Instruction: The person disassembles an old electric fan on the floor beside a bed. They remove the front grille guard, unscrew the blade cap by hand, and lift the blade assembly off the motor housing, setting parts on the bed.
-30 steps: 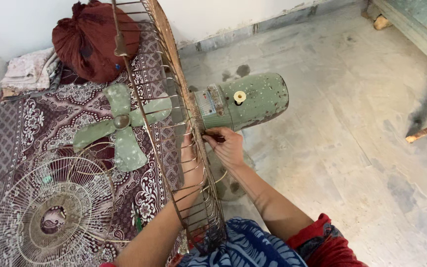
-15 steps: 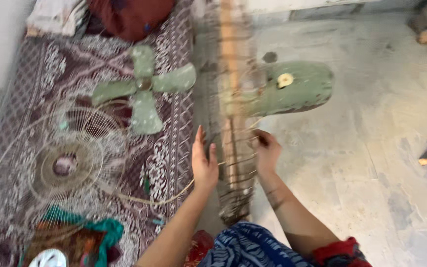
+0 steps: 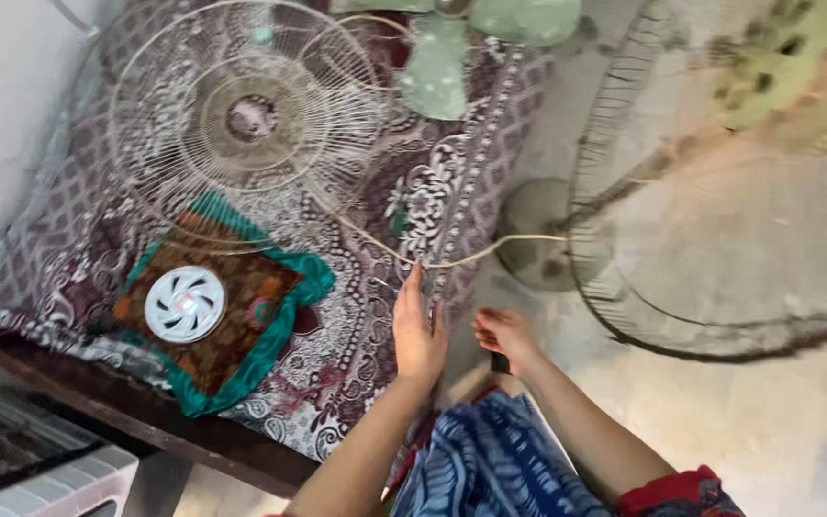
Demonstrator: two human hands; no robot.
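A room in a home, put to use for repair work: a low bed spread with a maroon patterned cloth (image 3: 413, 191) stands against a plain white wall (image 3: 2, 115), above a bare stone floor (image 3: 768, 421). Fan parts lie about, among them a pale wire guard (image 3: 241, 105), green blades (image 3: 452, 57) and a rusty cage (image 3: 710, 239).

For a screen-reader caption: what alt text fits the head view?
A person's open left hand reaches over a patterned cloth, while the right hand pinches a small dark object beside a rusty wire fan guard. A pale fan grille and green fan blades lie on the cloth.
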